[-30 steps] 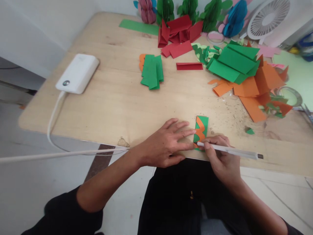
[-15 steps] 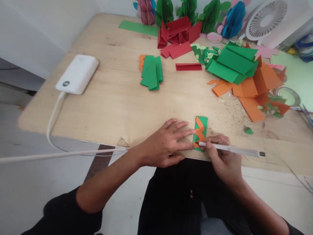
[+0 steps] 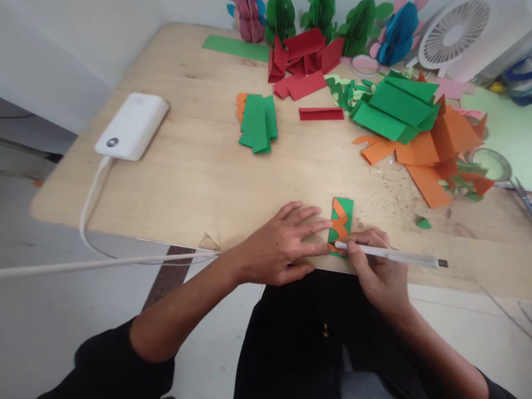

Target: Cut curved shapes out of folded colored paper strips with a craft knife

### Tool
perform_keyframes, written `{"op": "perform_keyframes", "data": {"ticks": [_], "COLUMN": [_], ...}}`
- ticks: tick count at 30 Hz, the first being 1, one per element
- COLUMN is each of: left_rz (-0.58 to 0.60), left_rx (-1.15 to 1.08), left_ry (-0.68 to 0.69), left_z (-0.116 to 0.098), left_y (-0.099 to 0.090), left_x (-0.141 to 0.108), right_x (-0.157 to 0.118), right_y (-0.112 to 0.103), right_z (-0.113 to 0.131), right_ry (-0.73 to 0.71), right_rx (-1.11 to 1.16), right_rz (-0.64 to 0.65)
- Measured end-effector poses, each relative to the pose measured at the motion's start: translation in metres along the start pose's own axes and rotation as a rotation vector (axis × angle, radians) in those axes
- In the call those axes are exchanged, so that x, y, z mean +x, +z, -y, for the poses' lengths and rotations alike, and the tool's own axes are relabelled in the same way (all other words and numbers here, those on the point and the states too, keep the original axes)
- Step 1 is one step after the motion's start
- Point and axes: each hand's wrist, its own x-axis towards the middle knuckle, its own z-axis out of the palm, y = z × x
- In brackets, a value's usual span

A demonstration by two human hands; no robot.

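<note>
A wavy orange paper cutout [image 3: 341,226] lies on top of a green paper strip [image 3: 348,208] near the table's front edge. My left hand [image 3: 286,244] rests flat with fingers spread, its fingertips touching the left side of the cutout and strip. In my right hand [image 3: 376,266] a white pen [image 3: 399,255] is pinched between thumb and fingers. The pen's dark tip meets the lower left end of the orange cutout. My fingers partly cover the strip's lower right corner.
Folded green papers [image 3: 257,123] lie mid-table. Farther back are red papers [image 3: 307,47], a green pile [image 3: 399,105] and orange pieces [image 3: 440,144]. A white power bank [image 3: 132,126] with a cable sits left. A small fan [image 3: 454,34] and paper honeycomb figures [image 3: 359,27] stand behind.
My right hand and the pen have shifted slightly left, carrying the pen tip toward the cutout's left edge. My left hand stays in place.
</note>
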Motion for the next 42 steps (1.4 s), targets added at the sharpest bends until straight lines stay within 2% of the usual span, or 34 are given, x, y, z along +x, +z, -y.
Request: {"op": "perform_keyframes", "data": {"ticks": [42], "left_rz": [-0.013], "left_rx": [-0.013], "left_ry": [-0.026], "left_z": [-0.0028], "left_y": [-0.0024], "left_x": [0.0010], "right_x": [-0.0013], "right_y": [-0.0060], "right_z": [-0.0048], "right_ry": [0.067], "right_rx": [-0.072], "right_rz": [-0.040]}}
